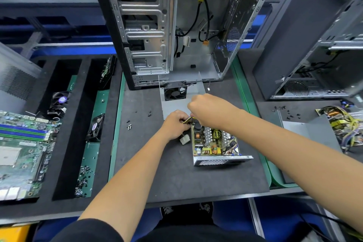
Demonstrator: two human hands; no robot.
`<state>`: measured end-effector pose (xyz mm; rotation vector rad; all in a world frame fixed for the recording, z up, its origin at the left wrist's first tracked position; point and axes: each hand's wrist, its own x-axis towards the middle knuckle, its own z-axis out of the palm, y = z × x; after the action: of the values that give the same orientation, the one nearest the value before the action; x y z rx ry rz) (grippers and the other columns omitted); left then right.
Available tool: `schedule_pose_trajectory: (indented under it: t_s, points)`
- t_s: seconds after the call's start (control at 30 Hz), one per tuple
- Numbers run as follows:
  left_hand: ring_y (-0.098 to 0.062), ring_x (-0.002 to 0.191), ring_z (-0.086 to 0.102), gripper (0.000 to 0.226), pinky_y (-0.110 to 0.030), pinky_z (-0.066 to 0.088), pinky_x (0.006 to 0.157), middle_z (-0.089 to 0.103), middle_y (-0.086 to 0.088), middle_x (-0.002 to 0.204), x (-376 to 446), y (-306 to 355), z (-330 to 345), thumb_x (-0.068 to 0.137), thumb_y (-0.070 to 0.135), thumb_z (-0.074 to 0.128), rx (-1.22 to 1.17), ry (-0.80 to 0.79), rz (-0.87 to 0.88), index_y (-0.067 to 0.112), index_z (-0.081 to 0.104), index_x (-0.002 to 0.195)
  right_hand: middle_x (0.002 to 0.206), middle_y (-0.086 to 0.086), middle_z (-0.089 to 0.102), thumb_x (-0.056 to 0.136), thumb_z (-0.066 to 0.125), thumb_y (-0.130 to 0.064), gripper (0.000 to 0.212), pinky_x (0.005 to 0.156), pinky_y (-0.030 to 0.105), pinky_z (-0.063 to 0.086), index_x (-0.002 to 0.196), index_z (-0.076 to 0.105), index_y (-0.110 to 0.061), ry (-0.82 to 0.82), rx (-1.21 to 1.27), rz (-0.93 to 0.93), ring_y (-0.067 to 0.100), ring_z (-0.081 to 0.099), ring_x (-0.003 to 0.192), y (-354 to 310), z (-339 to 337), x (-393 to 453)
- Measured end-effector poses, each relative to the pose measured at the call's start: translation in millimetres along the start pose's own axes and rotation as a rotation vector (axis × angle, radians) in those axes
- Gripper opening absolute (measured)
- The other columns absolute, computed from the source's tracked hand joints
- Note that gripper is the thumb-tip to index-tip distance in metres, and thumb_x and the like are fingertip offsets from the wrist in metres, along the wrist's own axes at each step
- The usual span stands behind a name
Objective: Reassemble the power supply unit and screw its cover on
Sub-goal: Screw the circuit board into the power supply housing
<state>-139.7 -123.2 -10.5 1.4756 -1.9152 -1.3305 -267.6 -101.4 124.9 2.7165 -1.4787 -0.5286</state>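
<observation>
The open power supply base (216, 160) lies on the dark mat, its circuit board (213, 139) exposed, mesh side facing me. My left hand (174, 124) grips the yellow and black cable bundle (187, 120) at the board's far left corner; a white connector (185, 139) hangs below it. My right hand (206, 108) is curled just above the same bundle, fingers hidden. The grey cover (174, 105) with its black fan (174, 92) lies behind the hands. Loose screws (129, 126) lie to the left on the mat.
An open computer case (176, 25) stands behind the mat (157, 173). A foam tray at left holds a motherboard (21, 147), fans (96, 127) and screws. At right stand another case (314, 45) and a second dismantled supply (341, 129).
</observation>
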Motion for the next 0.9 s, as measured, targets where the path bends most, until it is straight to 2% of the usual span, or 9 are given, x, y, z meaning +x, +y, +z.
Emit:
schedule_pose_trajectory:
  t_s: [0.17, 0.3, 0.37, 0.5, 0.6, 0.67, 0.73, 0.83, 0.9]
  points:
    - [-0.016, 0.081, 0.048, 0.007, -0.028, 0.041, 0.079, 0.051, -0.001, 0.095, 0.3, -1.6, 1.5, 0.078, -0.004, 0.068, 0.011, 0.000, -0.005, 0.001, 0.067, 0.084, 0.095, 0.009, 0.059, 0.094, 0.056, -0.014, 0.009, 0.065, 0.032, 0.043, 0.093, 0.061, -0.008, -0.003, 0.055, 0.008, 0.028, 0.062, 0.086, 5.4, 0.9, 1.0]
    - [-0.015, 0.081, 0.048, 0.011, -0.025, 0.039, 0.076, 0.051, 0.000, 0.096, 0.4, -0.9, 1.8, 0.079, -0.001, 0.068, 0.027, -0.002, -0.016, -0.001, 0.069, 0.090, 0.083, 0.010, 0.058, 0.095, 0.053, -0.015, 0.015, 0.061, 0.033, 0.044, 0.082, 0.056, -0.008, 0.010, 0.074, 0.029, 0.030, 0.060, 0.078, 6.7, 0.8, 4.1]
    - [-0.014, 0.080, 0.048, 0.008, -0.022, 0.037, 0.073, 0.050, 0.002, 0.093, -0.2, -0.6, 2.1, 0.080, -0.002, 0.067, 0.013, 0.006, -0.026, 0.001, 0.068, 0.088, 0.082, 0.010, 0.058, 0.097, 0.050, -0.019, 0.020, 0.058, 0.032, 0.038, 0.079, 0.051, -0.011, 0.034, 0.044, 0.072, 0.029, 0.055, 0.071, 5.0, 0.6, 5.7]
    - [-0.014, 0.083, 0.049, 0.005, -0.018, 0.038, 0.071, 0.050, 0.001, 0.097, -3.0, 1.2, 0.8, 0.081, 0.000, 0.066, -0.008, -0.003, -0.040, 0.004, 0.066, 0.084, 0.091, 0.009, 0.062, 0.095, 0.051, -0.022, 0.012, 0.058, 0.031, 0.036, 0.099, 0.053, -0.011, 0.059, -0.002, 0.091, 0.030, 0.058, 0.075, 0.9, 3.0, 7.6]
    - [-0.015, 0.086, 0.051, 0.006, -0.022, 0.042, 0.076, 0.052, -0.001, 0.101, -3.5, 2.7, -0.1, 0.081, 0.001, 0.065, -0.046, -0.014, -0.061, 0.005, 0.065, 0.086, 0.088, 0.006, 0.043, 0.087, 0.058, -0.015, 0.022, 0.054, 0.032, 0.035, 0.094, 0.037, -0.014, -0.035, 0.154, 0.065, 0.022, 0.046, 0.065, 4.6, 0.1, 4.3]
    - [-0.014, 0.081, 0.051, 0.007, -0.022, 0.046, 0.071, 0.051, -0.002, 0.102, -5.2, 4.2, 0.8, 0.082, 0.006, 0.067, -0.089, -0.022, -0.076, 0.005, 0.066, 0.089, 0.091, 0.004, 0.037, 0.084, 0.060, -0.008, 0.024, 0.054, 0.032, 0.035, 0.096, 0.040, -0.012, -0.047, 0.173, 0.040, 0.021, 0.044, 0.064, 7.1, -2.0, 4.4]
    - [-0.016, 0.083, 0.052, 0.012, -0.029, 0.049, 0.076, 0.050, -0.004, 0.105, -5.6, 3.3, 3.9, 0.083, 0.009, 0.069, -0.064, -0.012, -0.072, 0.004, 0.066, 0.093, 0.091, 0.008, 0.047, 0.085, 0.060, -0.005, 0.017, 0.057, 0.031, 0.036, 0.094, 0.046, -0.010, -0.010, 0.159, 0.045, 0.023, 0.046, 0.067, 6.8, -1.8, 6.1]
    - [-0.019, 0.097, 0.050, 0.014, -0.033, 0.043, 0.089, 0.050, -0.004, 0.110, -5.4, 2.3, 6.4, 0.082, 0.010, 0.069, 0.038, 0.004, -0.043, 0.008, 0.064, 0.096, 0.071, 0.005, 0.044, 0.091, 0.059, -0.014, 0.013, 0.053, 0.030, 0.034, 0.085, 0.048, -0.010, 0.035, 0.127, 0.082, 0.025, 0.046, 0.065, 4.9, 0.5, 8.3]
    - [-0.019, 0.098, 0.047, 0.015, -0.032, 0.041, 0.088, 0.048, 0.000, 0.105, -5.4, 3.7, 5.6, 0.078, 0.007, 0.068, 0.057, -0.011, -0.048, 0.016, 0.060, 0.087, 0.070, 0.005, 0.046, 0.093, 0.056, -0.021, 0.015, 0.056, 0.031, 0.034, 0.085, 0.050, -0.010, 0.077, 0.090, 0.103, 0.028, 0.052, 0.069, 3.6, 1.6, 8.6]
